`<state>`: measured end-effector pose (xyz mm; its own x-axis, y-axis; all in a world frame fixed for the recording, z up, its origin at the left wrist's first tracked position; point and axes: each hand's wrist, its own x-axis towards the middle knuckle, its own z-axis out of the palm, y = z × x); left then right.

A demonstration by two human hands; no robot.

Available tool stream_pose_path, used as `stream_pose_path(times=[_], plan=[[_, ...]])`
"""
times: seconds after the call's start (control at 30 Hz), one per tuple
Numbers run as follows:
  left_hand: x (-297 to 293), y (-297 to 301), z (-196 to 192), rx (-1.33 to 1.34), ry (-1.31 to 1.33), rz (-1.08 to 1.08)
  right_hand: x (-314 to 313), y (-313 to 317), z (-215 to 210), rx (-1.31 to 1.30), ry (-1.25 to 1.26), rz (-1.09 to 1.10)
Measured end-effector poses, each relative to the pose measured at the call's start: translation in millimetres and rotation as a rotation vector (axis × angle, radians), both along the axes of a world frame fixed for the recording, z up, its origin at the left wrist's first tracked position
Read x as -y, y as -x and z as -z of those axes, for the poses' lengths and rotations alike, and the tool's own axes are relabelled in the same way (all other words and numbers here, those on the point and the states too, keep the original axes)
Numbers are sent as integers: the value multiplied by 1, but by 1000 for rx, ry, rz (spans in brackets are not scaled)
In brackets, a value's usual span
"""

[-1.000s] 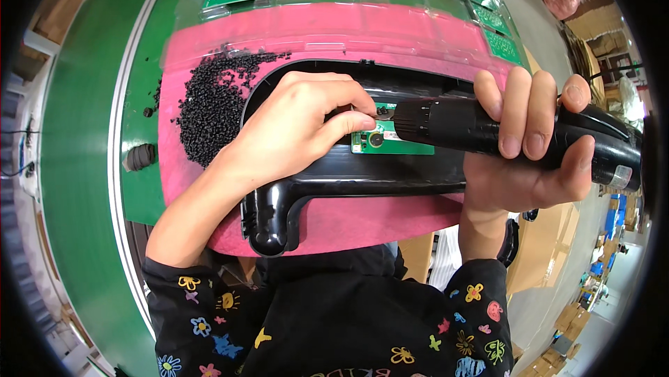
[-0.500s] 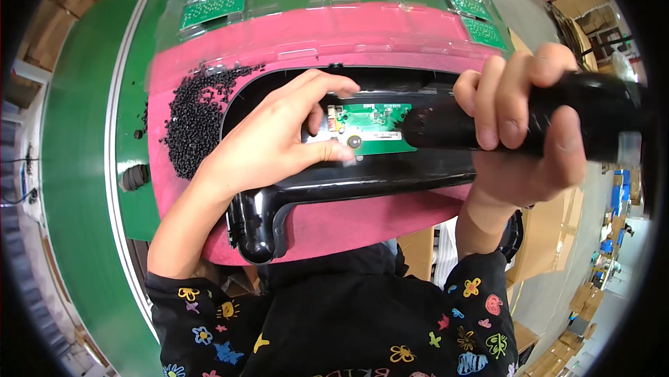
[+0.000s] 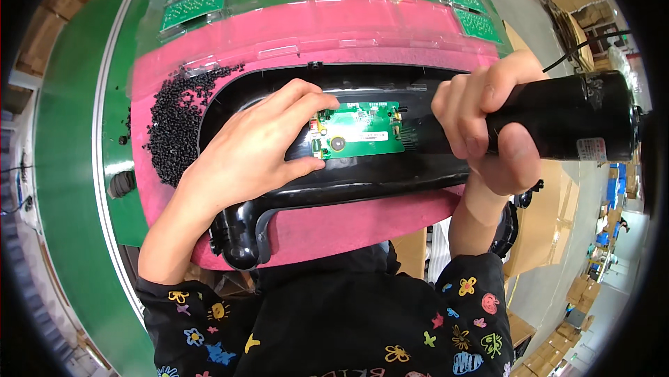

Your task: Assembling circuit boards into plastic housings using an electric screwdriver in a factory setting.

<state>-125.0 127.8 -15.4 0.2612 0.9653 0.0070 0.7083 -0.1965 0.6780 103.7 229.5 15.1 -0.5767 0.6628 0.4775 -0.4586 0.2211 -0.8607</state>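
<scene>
A long black plastic housing (image 3: 348, 182) lies across a pink foam pad (image 3: 348, 21). A small green circuit board (image 3: 362, 132) sits inside the housing. My left hand (image 3: 258, 143) rests on the housing with its fingertips on the board's left edge. My right hand (image 3: 488, 126) grips a black electric screwdriver (image 3: 564, 119), held nearly level with its front end hidden behind my fingers, just right of the board.
A heap of small black screws (image 3: 178, 122) lies on the pad's left side. Trays of green circuit boards (image 3: 202, 1) fill the back of the green bench (image 3: 70, 168). Cardboard boxes (image 3: 550, 210) stand on the floor at right.
The screwdriver has drawn back to the right, off the board, which now shows in full. My left hand stays on the housing at the board's left edge.
</scene>
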Motion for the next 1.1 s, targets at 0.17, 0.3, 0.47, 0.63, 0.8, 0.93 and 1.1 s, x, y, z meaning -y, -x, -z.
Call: stream_pose_path(times=[0.17, 0.3, 0.47, 0.63, 0.8, 0.93, 1.1], plan=[[2, 0, 1, -25, -11, 12, -5, 4, 6, 63, 35, -44], [2, 1, -3, 100, -43, -36, -9, 4, 10, 7, 35, -145], [-2, 10, -12, 212, -232, -291, -10, 5, 11, -5, 61, -76], [-7, 29, 2, -142, -444, -293, -17, -4, 10, -20, 98, -142], [-9, 31, 0, -211, -255, -225, -11, 1, 1, -2, 399, 211], [-6, 22, 0, -239, -236, -160, -32, -3, 15, -327, 701, 482], [-4, 20, -2, -294, -199, -157, -37, -7, 23, -286, 533, 640]])
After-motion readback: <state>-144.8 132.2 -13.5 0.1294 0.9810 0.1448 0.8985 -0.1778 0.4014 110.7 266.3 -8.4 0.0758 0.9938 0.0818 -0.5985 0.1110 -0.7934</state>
